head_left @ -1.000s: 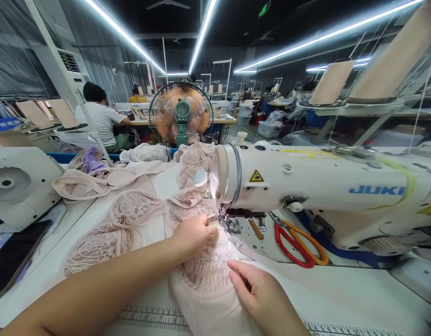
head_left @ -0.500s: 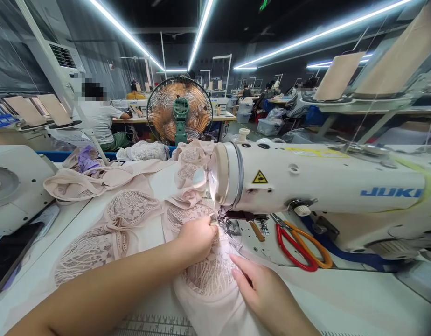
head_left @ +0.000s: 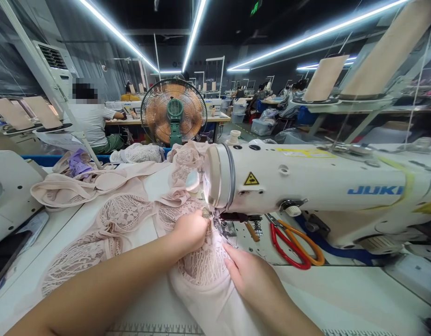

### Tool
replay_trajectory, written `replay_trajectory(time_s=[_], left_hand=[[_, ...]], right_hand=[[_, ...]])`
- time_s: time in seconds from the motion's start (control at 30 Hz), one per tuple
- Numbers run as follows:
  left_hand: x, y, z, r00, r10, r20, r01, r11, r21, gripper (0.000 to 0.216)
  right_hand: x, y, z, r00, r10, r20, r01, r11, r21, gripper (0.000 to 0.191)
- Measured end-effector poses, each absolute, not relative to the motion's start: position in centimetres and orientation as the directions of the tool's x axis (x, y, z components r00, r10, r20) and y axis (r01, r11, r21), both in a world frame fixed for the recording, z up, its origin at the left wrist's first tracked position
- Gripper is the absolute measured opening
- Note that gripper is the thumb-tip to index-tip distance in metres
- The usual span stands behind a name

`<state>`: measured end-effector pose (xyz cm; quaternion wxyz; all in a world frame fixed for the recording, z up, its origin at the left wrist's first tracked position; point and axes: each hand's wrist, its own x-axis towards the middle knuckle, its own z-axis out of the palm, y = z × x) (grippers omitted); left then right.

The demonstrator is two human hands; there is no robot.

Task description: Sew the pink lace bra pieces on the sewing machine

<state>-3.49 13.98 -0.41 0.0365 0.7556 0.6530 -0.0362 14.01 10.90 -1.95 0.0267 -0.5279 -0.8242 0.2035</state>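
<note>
A pale pink lace bra (head_left: 205, 269) lies under the head of the white sewing machine (head_left: 306, 175), its lace by the lit presser foot (head_left: 218, 223). My left hand (head_left: 190, 229) is closed, pinching the bra's edge just left of the foot; its fingertips are partly hidden. On the near right side of the lace cup, my right hand (head_left: 248, 270) grips the edge with thumb and fingers. The hem hangs toward me between my forearms. More joined lace bras (head_left: 122, 212) stretch off to the left.
Red-handled scissors (head_left: 288, 247) and orange-handled scissors (head_left: 311, 247) lie under the machine arm. A ruler strip (head_left: 156, 329) runs along the near table edge. Behind stands a large fan (head_left: 174, 112). A co-worker (head_left: 89, 116) sits at back left. Thread cones (head_left: 325, 78) stand at right.
The whole view has shifted slightly, so most things appear further left. My right hand and the lace under it have moved a little closer to the presser foot. Both hands keep their hold.
</note>
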Motion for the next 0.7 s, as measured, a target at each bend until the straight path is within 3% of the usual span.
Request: replay_trajectory(time_s=[0.27, 0.4, 0.53, 0.6, 0.7], left_hand=[[-4.8, 13.2, 1.1, 0.285, 0.958, 0.030, 0.958, -0.283, -0.057, 0.027], [-5.0, 8.6, 1.8, 0.396, 0.918, -0.001, 0.918, -0.396, -0.014, 0.023], [-5.2, 5.5, 1.7, 0.251, 0.948, -0.196, 0.968, -0.249, 0.038, 0.069], [-5.5, 5.4, 1.6, 0.134, 0.946, -0.296, 0.991, -0.129, 0.036, 0.075], [-6.1, 6.2, 1.6, 0.073, 0.940, -0.333, 0.997, -0.056, 0.062, 0.076]], right_hand=[[14.6, 10.0, -1.2, -0.483, 0.863, -0.146, 0.853, 0.427, -0.299, 0.039], [16.3, 9.2, -1.3, -0.592, 0.790, -0.158, 0.793, 0.537, -0.287, 0.028], [16.8, 9.3, -1.5, -0.635, 0.751, -0.182, 0.768, 0.588, -0.256, 0.023], [16.6, 9.6, -1.5, -0.635, 0.750, -0.182, 0.768, 0.590, -0.249, 0.021], [16.1, 10.2, -1.0, -0.641, 0.749, -0.165, 0.762, 0.596, -0.253, 0.016]])
